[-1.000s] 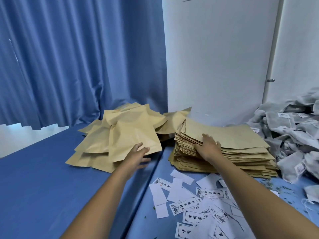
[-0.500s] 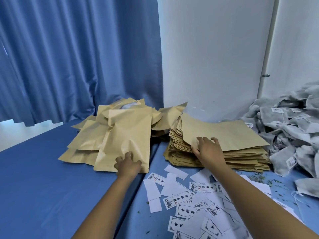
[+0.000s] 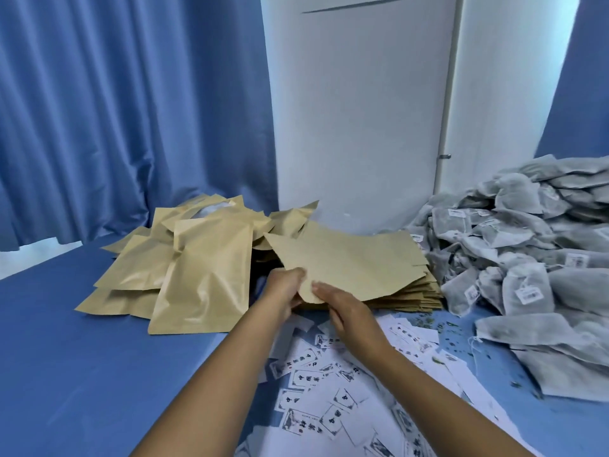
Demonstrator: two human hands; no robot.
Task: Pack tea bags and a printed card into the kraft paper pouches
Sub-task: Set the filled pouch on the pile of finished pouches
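Pinching the near corner of a flat kraft pouch (image 3: 349, 262) between both hands, my left hand (image 3: 286, 286) and right hand (image 3: 342, 306) grip opposite sides so I can work its mouth apart for filling. It hangs just above the empty-pouch stack (image 3: 408, 296). Half a second ago my left hand rested on the filled pouches (image 3: 197, 278); now it has joined. Printed cards (image 3: 329, 400) lie below, tea bags (image 3: 514, 258) to my right.
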